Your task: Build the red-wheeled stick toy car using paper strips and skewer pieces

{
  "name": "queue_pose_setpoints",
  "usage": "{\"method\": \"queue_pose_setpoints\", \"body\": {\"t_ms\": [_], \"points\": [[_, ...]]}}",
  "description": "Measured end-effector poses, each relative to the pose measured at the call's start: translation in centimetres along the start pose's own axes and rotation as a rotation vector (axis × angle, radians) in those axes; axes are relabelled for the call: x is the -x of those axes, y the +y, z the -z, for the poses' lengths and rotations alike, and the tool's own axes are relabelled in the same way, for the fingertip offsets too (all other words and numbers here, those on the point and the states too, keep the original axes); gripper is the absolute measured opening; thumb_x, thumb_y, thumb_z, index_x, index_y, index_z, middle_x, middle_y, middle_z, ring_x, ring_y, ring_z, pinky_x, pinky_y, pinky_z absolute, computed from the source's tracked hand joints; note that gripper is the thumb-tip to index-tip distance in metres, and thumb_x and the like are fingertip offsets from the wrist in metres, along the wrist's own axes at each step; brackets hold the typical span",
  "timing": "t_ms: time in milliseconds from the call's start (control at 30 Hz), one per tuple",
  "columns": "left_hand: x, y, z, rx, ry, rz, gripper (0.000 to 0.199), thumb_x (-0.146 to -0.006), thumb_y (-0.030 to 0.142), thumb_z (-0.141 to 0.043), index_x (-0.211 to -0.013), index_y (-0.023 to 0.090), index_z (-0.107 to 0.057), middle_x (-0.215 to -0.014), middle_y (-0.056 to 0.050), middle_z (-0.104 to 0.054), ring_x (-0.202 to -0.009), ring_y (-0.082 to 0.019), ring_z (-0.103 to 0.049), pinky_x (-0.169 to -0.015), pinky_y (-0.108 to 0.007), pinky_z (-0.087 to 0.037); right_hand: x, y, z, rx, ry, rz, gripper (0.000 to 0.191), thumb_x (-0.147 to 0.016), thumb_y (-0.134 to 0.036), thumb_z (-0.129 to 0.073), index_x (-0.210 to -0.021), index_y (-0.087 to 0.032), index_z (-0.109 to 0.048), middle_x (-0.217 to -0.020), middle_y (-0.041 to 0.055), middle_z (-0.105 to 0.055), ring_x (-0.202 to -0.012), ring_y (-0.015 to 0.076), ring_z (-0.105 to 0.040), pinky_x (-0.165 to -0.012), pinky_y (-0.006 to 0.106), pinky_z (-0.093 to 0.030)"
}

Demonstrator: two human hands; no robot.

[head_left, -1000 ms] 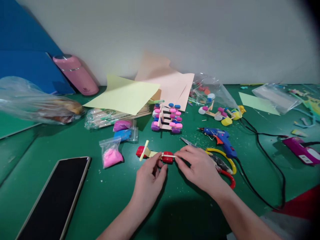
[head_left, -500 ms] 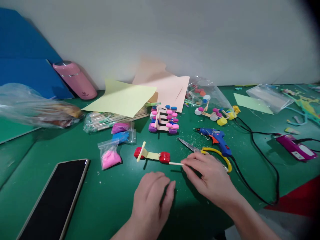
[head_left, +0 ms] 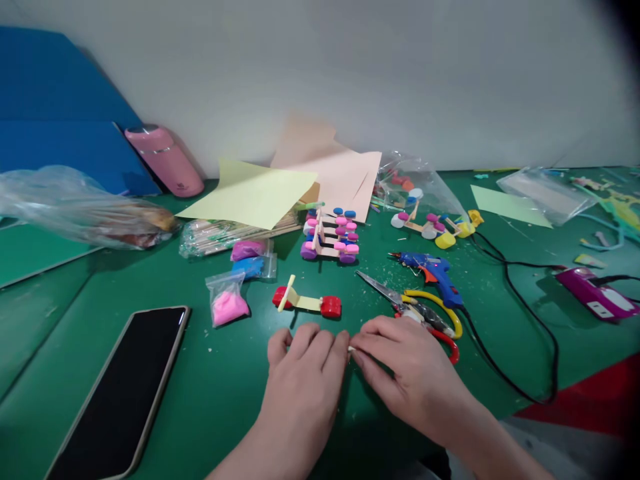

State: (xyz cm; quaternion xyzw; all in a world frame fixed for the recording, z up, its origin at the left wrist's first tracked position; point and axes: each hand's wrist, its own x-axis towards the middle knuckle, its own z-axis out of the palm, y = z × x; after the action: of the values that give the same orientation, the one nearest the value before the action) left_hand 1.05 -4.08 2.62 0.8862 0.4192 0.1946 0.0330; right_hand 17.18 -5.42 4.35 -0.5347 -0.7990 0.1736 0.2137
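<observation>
My left hand [head_left: 307, 373] and my right hand [head_left: 407, 367] meet low over the green table, fingertips nearly touching. Between them a short end of a pale stick [head_left: 351, 349] shows; the rest is hidden by the fingers. Both hands are closed around it. Just beyond lies a small model [head_left: 306, 303] with red wheels, a pale yellow body and an upright bar; neither hand touches it. Right of it are scissors [head_left: 383, 288] with yellow handles and a tool with a red handle [head_left: 447, 343], partly behind my right hand.
A blue glue gun [head_left: 433, 270] with a black cable lies at right. Finished models [head_left: 330, 250] stand mid-table. A phone [head_left: 120, 393], a bag of pink clay [head_left: 229, 307], paper sheets [head_left: 255, 193] and a pink bottle [head_left: 167, 160] are leftward.
The stick has left the red-wheeled model, drawn toward me in my right hand. My left hand has moved up and right to meet it. The view has shifted slightly.
</observation>
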Motion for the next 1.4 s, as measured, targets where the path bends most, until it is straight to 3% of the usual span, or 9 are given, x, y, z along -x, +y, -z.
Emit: {"method": "queue_pose_setpoints", "body": {"t_ms": [400, 500, 600, 667, 867, 967, 1100, 1233, 1400], "points": [[0.4, -0.7, 0.1, 0.026, -0.157, 0.007, 0.021, -0.081, 0.009, -0.041, -0.079, 0.018, -0.060, -0.069, -0.002, -0.058, -0.067, -0.018, -0.046, -0.066, -0.036, -0.026, 0.1, -0.4, -0.5, -0.002, -0.051, 0.001, 0.019, -0.086, -0.021, -0.043, -0.089, -0.023, -0.062, -0.081, 0.0011, -0.061, -0.074, 0.0141, -0.054, -0.067, 0.029, -0.038], [0.7, -0.8, -0.1, 0.121, -0.143, -0.007, 0.024, -0.081, 0.009, -0.036, -0.081, 0.018, -0.059, -0.068, -0.003, -0.057, -0.064, -0.018, -0.045, -0.063, -0.035, -0.027, 0.6, -0.1, 0.1, 0.024, 0.046, 0.018, 0.019, -0.083, -0.024, -0.049, -0.098, -0.024, -0.061, -0.091, 0.0034, -0.061, -0.083, 0.0171, -0.055, -0.073, 0.032, -0.040], [1.0, -0.9, -0.1, 0.308, -0.141, 0.034, 0.024, -0.084, 0.014, -0.034, -0.081, 0.017, -0.058, -0.065, -0.003, -0.053, -0.061, -0.016, -0.043, -0.060, -0.032, -0.029, 1.9, 1.6, 1.0, 0.082, 0.243, -0.057, 0.027, -0.080, -0.025, -0.051, -0.106, -0.024, -0.057, -0.106, 0.0070, -0.057, -0.098, 0.0226, -0.052, -0.082, 0.038, -0.041], [1.1, -1.0, 0.2, 0.493, -0.157, 0.121, 0.024, -0.086, 0.019, -0.034, -0.077, 0.017, -0.057, -0.062, -0.001, -0.049, -0.058, -0.015, -0.043, -0.057, -0.029, -0.031, 3.3, 3.5, 1.5, 0.102, 0.300, -0.206, 0.027, -0.081, -0.023, -0.048, -0.106, -0.022, -0.056, -0.106, 0.0081, -0.056, -0.100, 0.0231, -0.052, -0.081, 0.037, -0.044], [0.4, -0.8, 1.1, 1.043, -0.241, 0.446, 0.028, -0.084, 0.031, -0.043, -0.064, 0.016, -0.057, -0.056, 0.002, -0.039, -0.054, -0.011, -0.039, -0.049, -0.022, -0.030, 6.4, 8.5, 1.4, 0.331, 0.123, -0.441, 0.040, -0.077, -0.023, -0.046, -0.116, -0.016, -0.044, -0.116, 0.0135, -0.049, -0.104, 0.0275, -0.051, -0.082, 0.041, -0.046], [0.2, -0.7, 0.6, 1.308, -0.306, 0.575, 0.026, -0.082, 0.035, -0.045, -0.074, 0.016, -0.061, -0.055, 0.003, -0.040, -0.051, -0.009, -0.034, -0.047, -0.022, -0.026, 6.0, 9.3, 0.8, 0.397, 0.037, -0.443, 0.044, -0.075, -0.019, -0.045, -0.118, -0.011, -0.042, -0.116, 0.0148, -0.048, -0.104, 0.0270, -0.050, -0.084, 0.040, -0.045], [0.5, -0.8, -0.8, 1.578, -0.352, 0.690, 0.029, -0.080, 0.039, -0.050, -0.075, 0.013, -0.062, -0.051, 0.004, -0.038, -0.048, -0.008, -0.029, -0.046, -0.022, -0.019, 4.4, 9.4, 0.8, 0.433, -0.033, -0.504, 0.040, -0.071, -0.020, -0.046, -0.110, -0.011, -0.050, -0.100, 0.0128, -0.057, -0.089, 0.0273, -0.056, -0.074, 0.040, -0.048], [1.0, -1.1, -2.1, 1.712, -0.303, 0.755, 0.028, -0.077, 0.039, -0.054, -0.075, 0.012, -0.061, -0.049, 0.005, -0.039, -0.047, -0.007, -0.027, -0.046, -0.023, -0.015, 4.0, 9.6, 1.6, 0.325, -0.010, -0.559, 0.034, -0.068, -0.021, -0.049, -0.101, -0.016, -0.053, -0.097, 0.0105, -0.060, -0.083, 0.0267, -0.059, -0.071, 0.040, -0.048], [1.1, -1.4, -2.3, 1.788, -0.255, 0.778, 0.027, -0.076, 0.039, -0.056, -0.072, 0.013, -0.060, -0.048, 0.005, -0.038, -0.046, -0.006, -0.026, -0.047, -0.023, -0.013, 5.3, 8.5, 1.4, -0.145, 0.103, -0.463, 0.038, -0.071, -0.015, -0.045, -0.109, -0.019, -0.045, -0.105, 0.0086, -0.059, -0.090, 0.0218, -0.059, -0.077, 0.033, -0.049]]}}
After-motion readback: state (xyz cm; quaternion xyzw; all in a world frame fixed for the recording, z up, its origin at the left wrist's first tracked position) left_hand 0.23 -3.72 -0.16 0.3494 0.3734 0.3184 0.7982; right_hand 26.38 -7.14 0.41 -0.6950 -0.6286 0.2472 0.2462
